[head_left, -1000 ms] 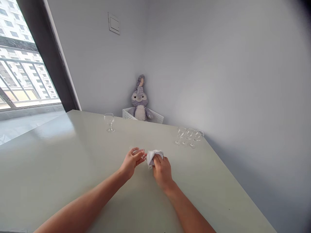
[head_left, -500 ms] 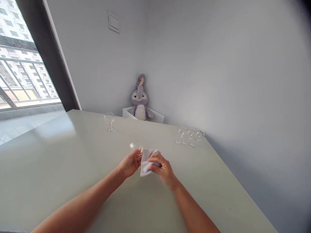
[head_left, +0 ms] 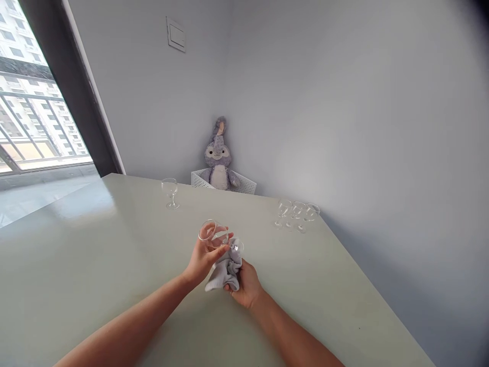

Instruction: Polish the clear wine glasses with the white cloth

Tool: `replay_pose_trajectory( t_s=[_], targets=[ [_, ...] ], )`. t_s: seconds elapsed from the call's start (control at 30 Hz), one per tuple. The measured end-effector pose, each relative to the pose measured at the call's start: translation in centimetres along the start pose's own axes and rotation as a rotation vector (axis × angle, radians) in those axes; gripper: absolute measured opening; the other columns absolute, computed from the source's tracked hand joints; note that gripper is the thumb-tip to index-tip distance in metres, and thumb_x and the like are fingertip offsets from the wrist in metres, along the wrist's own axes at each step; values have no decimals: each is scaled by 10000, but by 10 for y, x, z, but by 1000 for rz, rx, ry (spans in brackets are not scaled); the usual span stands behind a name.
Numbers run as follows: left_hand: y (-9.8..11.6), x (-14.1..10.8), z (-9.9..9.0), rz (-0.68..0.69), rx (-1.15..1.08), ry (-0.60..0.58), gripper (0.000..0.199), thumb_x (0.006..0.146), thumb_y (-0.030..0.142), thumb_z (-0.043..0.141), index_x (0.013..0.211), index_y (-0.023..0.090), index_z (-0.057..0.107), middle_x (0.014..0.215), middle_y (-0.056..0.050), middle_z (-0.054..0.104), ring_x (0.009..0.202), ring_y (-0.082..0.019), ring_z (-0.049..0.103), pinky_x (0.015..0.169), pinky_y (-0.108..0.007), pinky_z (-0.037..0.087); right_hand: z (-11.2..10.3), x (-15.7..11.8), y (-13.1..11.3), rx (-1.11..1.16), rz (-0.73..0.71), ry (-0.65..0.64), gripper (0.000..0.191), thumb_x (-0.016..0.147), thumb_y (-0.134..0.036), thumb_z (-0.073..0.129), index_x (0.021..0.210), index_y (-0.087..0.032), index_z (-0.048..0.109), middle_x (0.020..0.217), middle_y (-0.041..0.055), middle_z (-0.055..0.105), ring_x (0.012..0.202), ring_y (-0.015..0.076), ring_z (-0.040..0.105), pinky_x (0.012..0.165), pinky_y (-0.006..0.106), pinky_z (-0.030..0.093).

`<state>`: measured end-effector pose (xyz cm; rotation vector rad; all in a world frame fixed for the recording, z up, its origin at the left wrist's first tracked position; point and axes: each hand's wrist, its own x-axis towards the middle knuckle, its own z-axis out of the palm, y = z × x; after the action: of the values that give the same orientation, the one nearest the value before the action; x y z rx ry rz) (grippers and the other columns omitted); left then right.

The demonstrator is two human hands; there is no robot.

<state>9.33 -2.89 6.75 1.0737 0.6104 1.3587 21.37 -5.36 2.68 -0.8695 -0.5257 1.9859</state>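
Note:
A clear stemmed wine glass (head_left: 214, 232) lies tilted on its side in my left hand (head_left: 204, 257). Its rim points left and its foot points right. The fingers of that hand close round the lower bowl near the stem. Just below the foot, my right hand (head_left: 246, 285) grips a crumpled light grey cloth (head_left: 226, 272). The cloth hangs under the stem and appears to touch it; part of the right fingers is hidden behind the fabric.
One wine glass (head_left: 170, 192) stands upright at the table's far left. Three more glasses (head_left: 292, 214) stand close together near the right edge of the pale table (head_left: 114, 265). Behind the table, a plush rabbit (head_left: 219, 163) sits in a white perforated basket (head_left: 244, 185).
My left hand has turned the glass so its bowl now shows on the left and its foot on the right. My right hand has moved lower, and the cloth has bunched up below the stem.

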Motion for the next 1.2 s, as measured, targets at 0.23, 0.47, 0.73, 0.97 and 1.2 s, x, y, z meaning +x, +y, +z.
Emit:
replay_pose_trajectory(
  t_s=[0.23, 0.47, 0.73, 0.97, 1.2],
  targets=[
    [2, 4, -9, 135, 199, 38, 462, 691, 229, 663, 1033, 256, 354, 1132, -56, 496, 1031, -245, 563, 871, -416, 445, -8, -15, -16, -1135, -391, 96, 201, 792, -315, 463, 759, -194, 621, 735, 18, 601, 658, 147, 533, 578, 256, 396],
    [-6, -3, -5, 318, 596, -50, 439, 695, 291, 654, 1073, 224, 440, 1150, -91, 505, 1137, -257, 470, 957, -432, 369, -1, -17, -47, -1839, -957, 410, 205, 799, -232, 474, 953, -210, 608, 809, 39, 580, 754, 157, 517, 647, 249, 373],
    [-42, -8, -12, 102, 829, -143, 829, 687, 367, 638, 1347, 273, 145, 1337, -100, 383, 1224, -240, 367, 978, -417, 325, -31, 11, -64, -1666, -761, 463, 201, 796, -312, 472, 809, -225, 653, 863, 9, 635, 751, 140, 566, 665, 223, 374],
    [-53, -9, -16, -44, 1002, -198, 510, 695, 330, 589, 1188, 292, 464, 1221, -38, 511, 1138, -248, 451, 952, -394, 318, -131, 8, -126, -1414, -580, 958, 352, 783, -370, 422, 956, -138, 624, 835, 90, 666, 797, 198, 602, 690, 256, 410],
    [-48, -10, -13, -22, 1025, -173, 447, 699, 294, 574, 1141, 287, 509, 1174, -26, 543, 1092, -242, 485, 924, -375, 348, -170, 4, -154, -1318, -433, 1104, 315, 753, -386, 445, 825, -167, 658, 871, 103, 664, 779, 203, 602, 606, 242, 390]
  ],
)
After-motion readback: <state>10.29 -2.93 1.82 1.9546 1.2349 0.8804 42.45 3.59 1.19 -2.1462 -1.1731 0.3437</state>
